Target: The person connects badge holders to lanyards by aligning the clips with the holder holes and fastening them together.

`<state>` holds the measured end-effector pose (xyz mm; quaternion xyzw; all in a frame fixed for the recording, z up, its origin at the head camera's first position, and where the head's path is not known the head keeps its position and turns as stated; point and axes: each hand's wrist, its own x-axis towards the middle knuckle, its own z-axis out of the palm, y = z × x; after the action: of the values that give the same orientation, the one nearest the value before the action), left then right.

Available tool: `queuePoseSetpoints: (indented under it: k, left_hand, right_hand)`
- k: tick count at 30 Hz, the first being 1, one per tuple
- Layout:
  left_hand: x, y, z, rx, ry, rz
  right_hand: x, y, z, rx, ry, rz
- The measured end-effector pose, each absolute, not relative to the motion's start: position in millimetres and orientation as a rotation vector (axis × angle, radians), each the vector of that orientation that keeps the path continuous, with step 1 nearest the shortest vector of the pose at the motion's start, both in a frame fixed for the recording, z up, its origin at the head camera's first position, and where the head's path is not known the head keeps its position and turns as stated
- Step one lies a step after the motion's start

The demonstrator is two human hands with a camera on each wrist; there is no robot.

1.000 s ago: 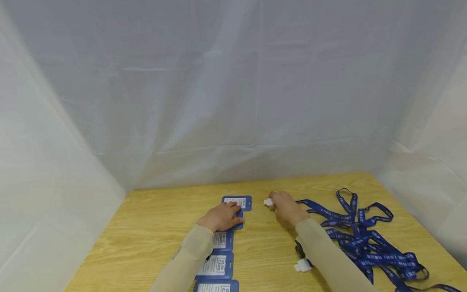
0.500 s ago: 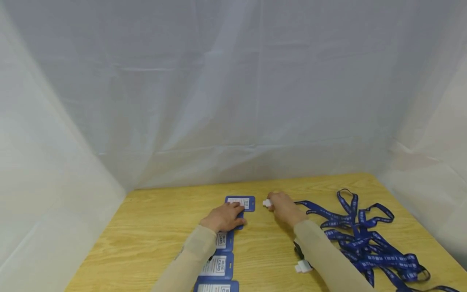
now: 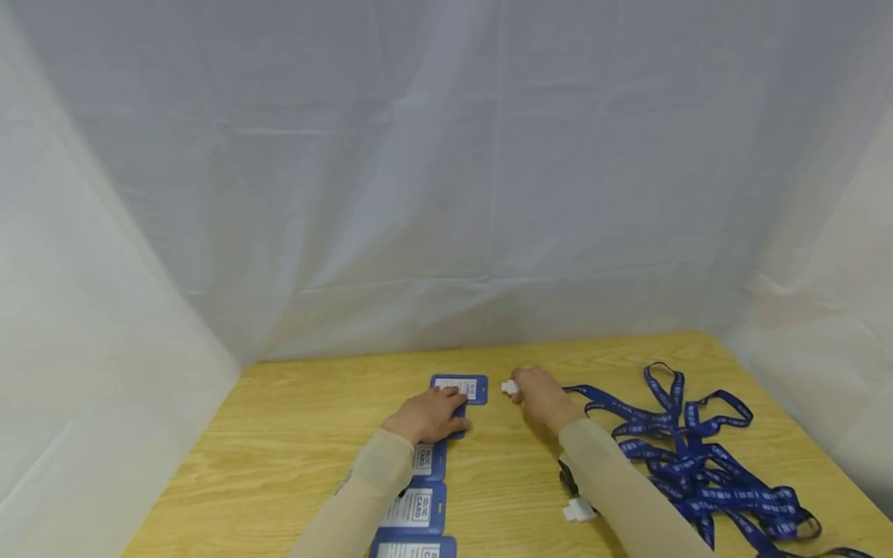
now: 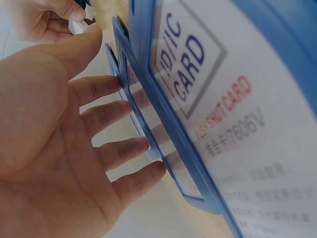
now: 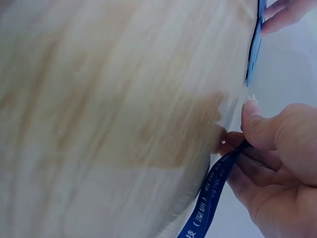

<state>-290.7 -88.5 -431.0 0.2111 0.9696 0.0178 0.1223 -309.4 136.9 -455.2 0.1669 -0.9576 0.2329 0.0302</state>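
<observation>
My left hand (image 3: pixel 427 415) lies with extended fingers on the far end of a column of blue ID card holders. Its fingertips touch the farthest holder (image 3: pixel 477 388), and the palm covers much of the one below it. In the left wrist view the fingers (image 4: pixel 124 148) are spread along the holders' edges. To the right, my right hand (image 3: pixel 544 397) pinches the end of a blue lanyard (image 3: pixel 607 399) between thumb and fingers, close over the table. The lanyard's white plastic clip (image 3: pixel 510 387) sticks out leftward, a short gap from the farthest holder's slotted end.
Nearer holders (image 3: pixel 420 508) continue down the column, partly under the left sleeve. A heap of tangled blue lanyards (image 3: pixel 725 492) covers the table's right side. Another white clip (image 3: pixel 578 509) shows beside the right forearm. A white sheet (image 3: pixel 446 194) hangs behind the wooden table (image 3: pixel 279 449).
My left hand and the farthest card holder have shifted slightly right, then stayed still. The right hand with the lanyard clip has edged slightly left.
</observation>
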Motion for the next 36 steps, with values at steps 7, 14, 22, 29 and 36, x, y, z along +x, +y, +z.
queuePoseSetpoints:
  k: [7,14,22,29,36]
  left_hand:
    - [-290.9,-89.3,-434.9,0.614,2.836,0.035]
    - [-286.6,-88.8,-432.5,0.610,2.833,0.042]
    - [-286.1,-88.6,-430.4,0.590,2.827,0.034]
    - [-286.6,-87.4,-429.5,0.582,2.816,0.038]
    - [-287.3,-86.9,-429.0,0.572,2.812,0.034]
  right_hand:
    - [-314.8,136.6,-460.4,0.461,-2.952,0.723]
    - [-312.5,138.4,-460.2,0.469,-2.898,0.747]
    - [-312.1,136.6,-458.9,0.488,-2.875,0.752]
    - [-314.5,133.6,-457.2,0.486,-2.869,0.712]
    - [-315.4,130.0,-454.3,0.423,-2.910,0.716]
